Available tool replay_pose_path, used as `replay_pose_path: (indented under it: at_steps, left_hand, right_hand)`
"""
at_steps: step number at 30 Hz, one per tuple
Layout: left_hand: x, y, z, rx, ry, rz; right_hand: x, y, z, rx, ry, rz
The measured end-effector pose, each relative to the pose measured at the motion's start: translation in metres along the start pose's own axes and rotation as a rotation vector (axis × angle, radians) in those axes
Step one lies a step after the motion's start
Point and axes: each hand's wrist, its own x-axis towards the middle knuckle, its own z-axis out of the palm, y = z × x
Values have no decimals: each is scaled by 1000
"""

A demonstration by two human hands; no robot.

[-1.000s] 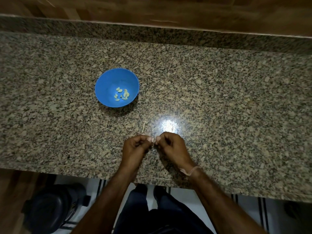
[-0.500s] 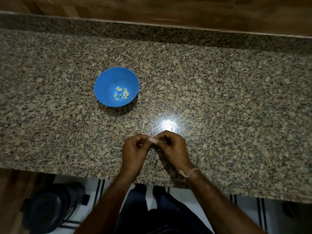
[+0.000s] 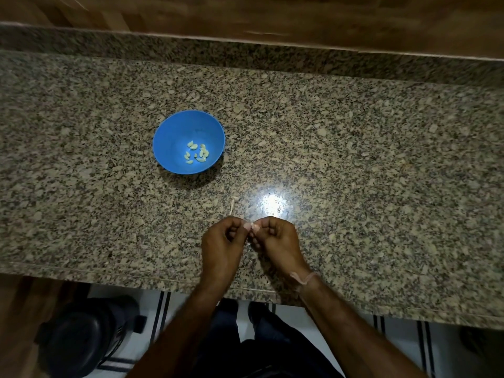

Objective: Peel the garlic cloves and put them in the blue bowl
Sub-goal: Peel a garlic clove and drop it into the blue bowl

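At the counter's near edge: my left hand (image 3: 222, 241) and right hand (image 3: 278, 240) are together, knuckles up, fingers curled in, their tips meeting on one garlic clove (image 3: 253, 227).
Grip: both hands pinch the clove between thumb and fingertips. It is mostly hidden, with only a pale sliver showing.
Head view, farther back and left: the blue bowl (image 3: 174, 132) stands upright on the granite counter (image 3: 354, 159), well apart from my hands.
Bowl contents: peeled cloves (image 3: 197, 155), roughly ten, lie loose in the bottom toward the right wall.
Done so far: judging by the bowl, a fair batch is peeled and dropped in.
Left to do: the clove in hand needs its skin off and a carry to the bowl. I see no other unpeeled cloves on the stone, though some could be hidden in my palms.
Clove texture: pale yellow-green and smooth, in small crescent and teardrop shapes.
Bowl material: looks like plastic; round, deep, smooth, plain blue.
Counter: polished speckled granite in tan, grey and black, with a bright lamp glare (image 3: 272, 205) just beyond my hands.
Scrap: a thin pale strip of stem or skin (image 3: 232, 206) lies on the stone just beyond my left fingertips. Papery or stringy, I can't tell.
Wrist: a pale thread (image 3: 302, 278) is tied round my right wrist.
Below the edge: a dark round object (image 3: 81, 336) sits on the floor, too dim to name.
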Motion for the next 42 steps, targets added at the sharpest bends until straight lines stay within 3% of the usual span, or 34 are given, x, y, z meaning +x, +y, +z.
replay_pose_path:
  at_steps: [4,5,9,12,15,17,25,30,33,38,42]
  left_hand:
    - [2,-5,3,-314,-68,-238]
    - [3,-4,3,-284,-53,-213]
    - [1,4,-4,383,36,166]
    - [1,9,-4,533,38,232]
    - [0,7,-2,385,30,242]
    - [-1,6,-1,240,34,140]
    - [1,-1,-3,-32,90,-58]
    - [1,-7,0,-70,43,-77]
    - [2,-6,1,-130,5,-121]
    - [6,10,0,-492,-91,-500]
    - [9,17,0,-639,-124,-746]
  right_hand:
    - [1,-3,-2,-302,-25,-229]
    - [1,-2,-3,-318,-34,-263]
    - [-2,0,-5,-201,-44,-240]
    - [-1,1,-5,-102,-82,-163]
    - [3,4,-5,-57,-86,-141]
    - [2,2,-5,-93,-68,-156]
    - [0,9,-6,-470,29,-370]
    - [-3,-2,-2,-243,-31,-286]
    - [-3,-3,-3,-239,-36,-292]
    - [-5,0,-5,-427,2,-478]
    - [-2,-2,-5,-596,30,-602]
